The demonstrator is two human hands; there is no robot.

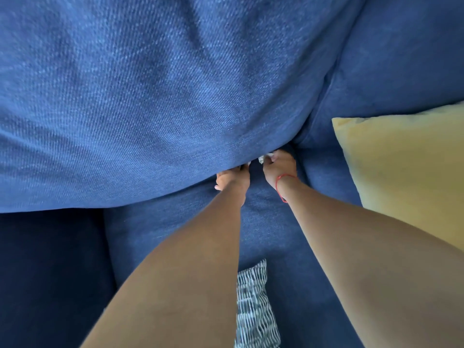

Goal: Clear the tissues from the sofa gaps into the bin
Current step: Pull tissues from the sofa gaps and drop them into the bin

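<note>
On the blue sofa (276,234) a tissue (262,159) is pinched at the gap by the right hand (280,168), the left hand's (233,179) grip is hidden, nothing yet binned

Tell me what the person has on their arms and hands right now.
Both arms are bare: no sleeves show on the left forearm or right forearm, and neither the left hand nor the right hand wears a glove. A thin red string bracelet sits on the right wrist. No watch shows.
</note>
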